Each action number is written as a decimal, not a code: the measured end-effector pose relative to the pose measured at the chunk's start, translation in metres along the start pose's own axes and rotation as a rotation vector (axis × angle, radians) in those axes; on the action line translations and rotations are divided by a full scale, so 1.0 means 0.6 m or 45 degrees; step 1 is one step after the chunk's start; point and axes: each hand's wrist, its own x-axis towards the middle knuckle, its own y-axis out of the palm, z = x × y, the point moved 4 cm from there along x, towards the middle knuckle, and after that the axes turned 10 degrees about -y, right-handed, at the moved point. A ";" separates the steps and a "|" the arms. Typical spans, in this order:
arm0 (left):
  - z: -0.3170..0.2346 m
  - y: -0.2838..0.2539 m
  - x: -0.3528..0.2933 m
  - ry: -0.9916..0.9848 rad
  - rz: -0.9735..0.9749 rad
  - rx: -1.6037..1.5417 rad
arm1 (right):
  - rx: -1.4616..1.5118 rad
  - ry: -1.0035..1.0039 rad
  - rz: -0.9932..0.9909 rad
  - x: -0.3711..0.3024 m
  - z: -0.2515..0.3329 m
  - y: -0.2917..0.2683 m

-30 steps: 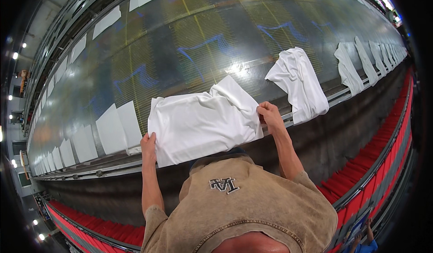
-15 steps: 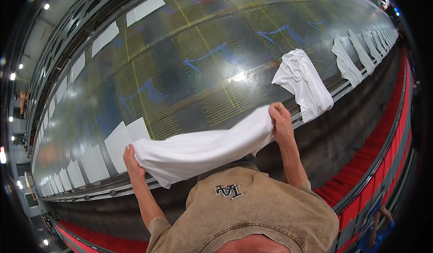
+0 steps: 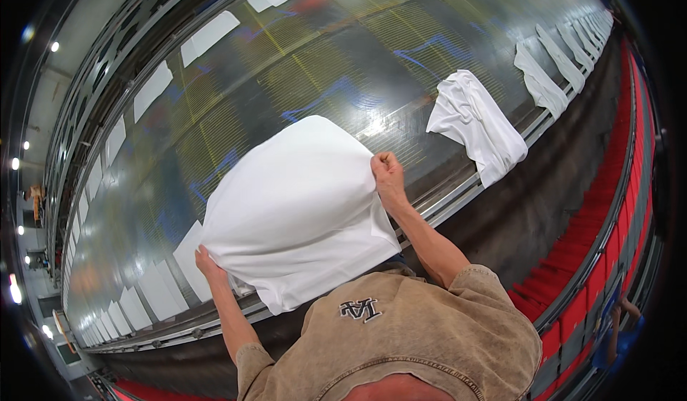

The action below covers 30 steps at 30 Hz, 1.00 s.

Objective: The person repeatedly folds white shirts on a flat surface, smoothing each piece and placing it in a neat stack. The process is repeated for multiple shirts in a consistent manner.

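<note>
A white fabric panel point(image 3: 293, 193) billows out over the near edge of a long dark table point(image 3: 401, 154), its far edge rounded and lifted. My left hand point(image 3: 210, 263) is closed on its left side, and my right hand point(image 3: 388, 177) pinches its right side. The near part of the fabric hangs in folds in front of me. Another white cloth point(image 3: 478, 123) lies crumpled on the table to the right, hanging partly over the metal edge rail point(image 3: 452, 199).
Flat white pieces point(image 3: 162, 289) line the near left edge, others point(image 3: 209, 37) the far edge. More white cloths point(image 3: 538, 82) drape along the right edge. Yellow lines and blue marks cover the tabletop. Behind me run red pleated covers point(image 3: 565, 258); a person's arm point(image 3: 617, 329) shows beyond.
The fabric has gone from a gathered band between my hands to a spread sheet reaching out over the table. My right hand has moved left, closer to my left hand.
</note>
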 end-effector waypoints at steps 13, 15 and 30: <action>0.061 -0.084 -0.045 -0.165 -0.110 0.099 | -0.596 0.326 0.137 -0.059 -0.032 -0.051; 0.060 -0.097 -0.055 -0.168 -0.116 0.139 | -0.597 0.370 0.174 -0.069 -0.024 -0.054; 0.087 -0.151 -0.076 -0.209 -0.078 0.137 | -0.750 0.438 0.195 -0.084 -0.015 -0.073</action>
